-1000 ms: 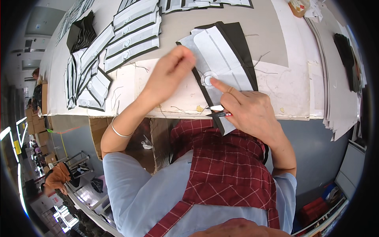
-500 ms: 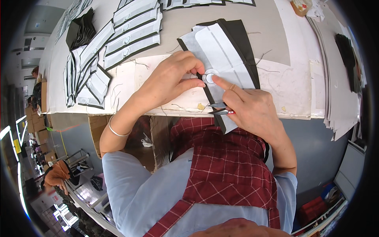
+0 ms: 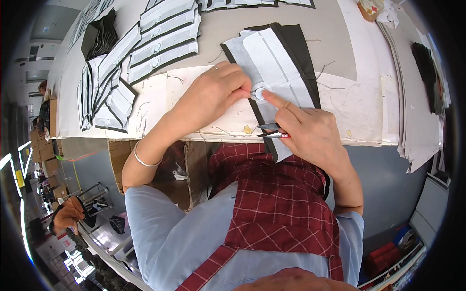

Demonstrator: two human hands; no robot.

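Note:
A dark fabric panel backed with white interlining point(image 3: 276, 63) lies over the table's near edge, with a small round white patch point(image 3: 260, 93) on it. My left hand point(image 3: 208, 99) pinches the patch's left rim with thumb and fingertips. My right hand point(image 3: 310, 133) holds small thread snips point(image 3: 273, 131) with red handles in its palm, and its forefinger presses on the patch from the right.
Rows of similar white-and-dark panels point(image 3: 160, 36) lie at the far left, with a stack of dark pieces point(image 3: 99, 36) beyond. Loose threads litter the white table cover point(image 3: 359, 106). Paper sheets point(image 3: 417, 126) hang over the right edge. Another person point(image 3: 68, 218) sits lower left.
My left hand has slid right across the table and closed its fingers on the round patch. My right hand has stayed in place with the snips.

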